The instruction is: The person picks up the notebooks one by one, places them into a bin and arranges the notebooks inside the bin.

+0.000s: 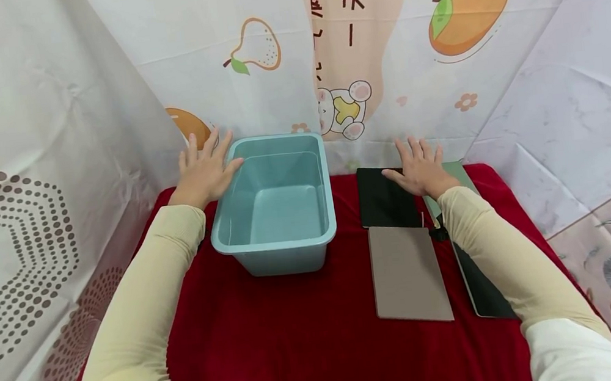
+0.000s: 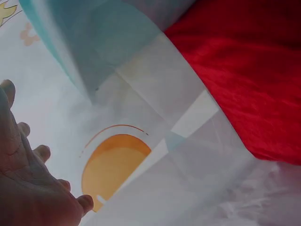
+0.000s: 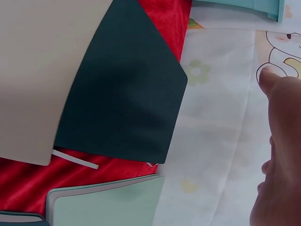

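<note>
A blue-green plastic basin point(image 1: 272, 246) stands on the red cloth, its inside bare. Beside its left rim my left hand point(image 1: 204, 171) is raised with fingers spread, holding nothing; the left wrist view shows this hand point(image 2: 33, 183) at the edge. Over on the right, my right hand point(image 1: 421, 170) hovers with straight fingers above a black notebook point(image 1: 384, 201) and a light green notebook point(image 1: 454, 171). Nearer to me lies a grey-beige notebook point(image 1: 409, 275), overlapping the black one in the right wrist view. Another dark notebook point(image 1: 483, 284) is partly hidden under my right forearm.
Red cloth point(image 1: 287, 339) covers the table. Printed white curtains point(image 1: 274, 95) hang close behind and along both sides. A small black item point(image 1: 439, 234), its kind unclear, lies between the notebooks. A pale ribbon point(image 3: 75, 159) sticks out near the black notebook.
</note>
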A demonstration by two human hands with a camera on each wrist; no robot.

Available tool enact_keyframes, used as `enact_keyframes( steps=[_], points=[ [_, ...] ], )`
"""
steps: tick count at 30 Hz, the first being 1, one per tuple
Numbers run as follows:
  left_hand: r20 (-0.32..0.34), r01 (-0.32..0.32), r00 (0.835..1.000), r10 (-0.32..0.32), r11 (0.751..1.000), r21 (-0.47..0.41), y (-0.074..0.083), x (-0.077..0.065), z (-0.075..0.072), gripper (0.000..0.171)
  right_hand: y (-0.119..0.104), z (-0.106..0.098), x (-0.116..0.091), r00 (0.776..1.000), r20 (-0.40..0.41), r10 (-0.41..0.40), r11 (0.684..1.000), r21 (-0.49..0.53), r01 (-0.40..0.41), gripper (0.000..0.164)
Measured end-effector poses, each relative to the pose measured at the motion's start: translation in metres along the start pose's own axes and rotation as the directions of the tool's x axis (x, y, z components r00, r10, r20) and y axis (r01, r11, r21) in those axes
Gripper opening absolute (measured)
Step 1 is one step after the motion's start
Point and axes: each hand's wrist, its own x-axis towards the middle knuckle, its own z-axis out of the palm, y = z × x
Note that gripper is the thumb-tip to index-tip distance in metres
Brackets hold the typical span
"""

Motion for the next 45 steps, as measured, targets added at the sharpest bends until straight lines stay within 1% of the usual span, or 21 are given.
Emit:
enact_keyframes(
  steps=[5, 10, 14, 20, 23, 27, 31, 35, 40, 43, 45],
  points=[
    [-0.014, -0.032, 0.999, 0.033, 0.997, 0.066, -0.008, -0.003, 0.004, 0.069, 0.004, 0.005, -0.004, 1.0, 0.019, 0.009, 1.0, 0.005, -0.009, 0.09],
    [-0.031, -0.077, 0.996, 0.081, 0.992, 0.103, -0.019, -0.005, 0.008, 0.068, 0.008, 0.012, -0.008, 0.999, 0.041, 0.016, 1.0, 0.01, -0.016, 0.09],
    [-0.03, -0.109, 0.993, 0.112, 0.99, 0.094, -0.027, -0.007, 0.013, 0.068, 0.011, 0.018, -0.01, 0.999, 0.043, 0.015, 1.0, 0.013, -0.015, 0.089],
    [-0.015, -0.149, 0.989, 0.15, 0.988, 0.034, -0.041, -0.01, 0.024, 0.067, 0.016, 0.026, -0.013, 0.998, 0.058, 0.019, 1.0, 0.008, -0.019, 0.09],
    [-0.029, -0.175, 0.984, 0.176, 0.984, 0.021, -0.047, -0.012, 0.029, 0.066, 0.016, 0.029, -0.014, 0.998, 0.062, 0.022, 1.0, 0.001, -0.022, 0.09],
    [-0.084, -0.215, 0.973, 0.217, 0.976, 0.023, -0.053, -0.013, 0.037, 0.061, 0.016, 0.035, -0.015, 0.999, 0.052, 0.014, 1.0, -0.003, -0.014, 0.089],
    [-0.144, -0.262, 0.954, 0.262, 0.965, 0.018, -0.057, -0.013, 0.045, 0.057, 0.016, 0.04, -0.016, 0.999, 0.049, 0.004, 1.0, 0.01, -0.004, 0.089],
    [-0.187, -0.296, 0.937, 0.294, 0.955, 0.02, -0.06, -0.015, 0.052, 0.054, 0.017, 0.046, -0.017, 0.999, 0.048, 0.0, 1.0, 0.025, -0.001, 0.087],
    [-0.241, -0.327, 0.919, 0.311, 0.944, -0.029, -0.064, -0.016, 0.058, 0.05, 0.021, 0.052, -0.02, 0.998, 0.056, 0.02, 0.999, 0.041, -0.022, 0.087],
    [-0.254, -0.338, 0.916, 0.312, 0.939, -0.068, -0.066, -0.016, 0.061, 0.049, 0.023, 0.057, -0.022, 0.998, 0.056, 0.024, 0.999, 0.044, -0.027, 0.086],
    [-0.254, -0.338, 0.917, 0.307, 0.937, -0.089, -0.068, -0.017, 0.063, 0.049, 0.023, 0.061, -0.023, 0.998, 0.053, 0.021, 0.999, 0.049, -0.024, 0.086]
  ],
)
